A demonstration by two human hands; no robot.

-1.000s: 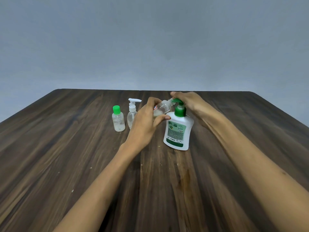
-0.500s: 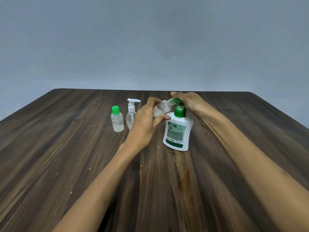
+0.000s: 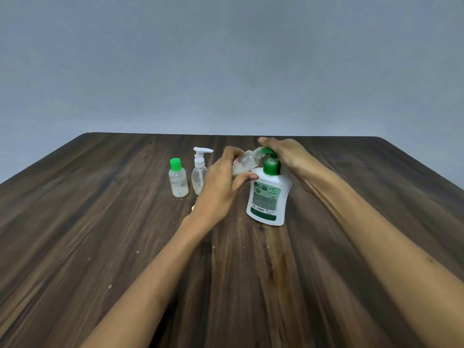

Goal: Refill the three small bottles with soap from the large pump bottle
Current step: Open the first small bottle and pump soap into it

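left hand (image 3: 221,187) tilts small bottle (image 3: 244,163) at pump bottle (image 3: 267,197) nozzle

The large pump bottle (image 3: 268,197) carries a green-and-white label whose top line reads roughly "ORIGINAL", its first letters unclear; the finer print and the barcode strip below are too small to read. The tilted small bottle (image 3: 244,164) shows a red-edged label, illegible.
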